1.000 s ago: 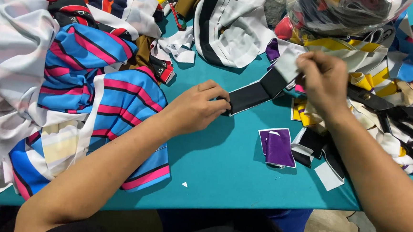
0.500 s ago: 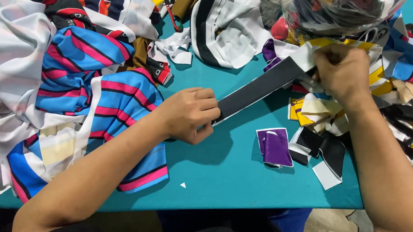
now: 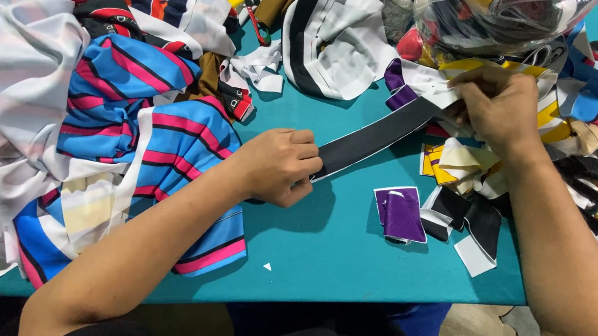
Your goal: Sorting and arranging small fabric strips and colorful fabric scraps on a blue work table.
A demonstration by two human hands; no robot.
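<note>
Stretching flat black fabric strip, left hand, right hand

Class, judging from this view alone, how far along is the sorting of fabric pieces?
Done: a few pieces lie apart, such as the purple piece. In hand: left hand and right hand hold a black strip taut. Left: the striped fabric heap remains.

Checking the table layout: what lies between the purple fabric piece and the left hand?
In the head view, only bare teal table separates the purple fabric piece from the left hand.
</note>
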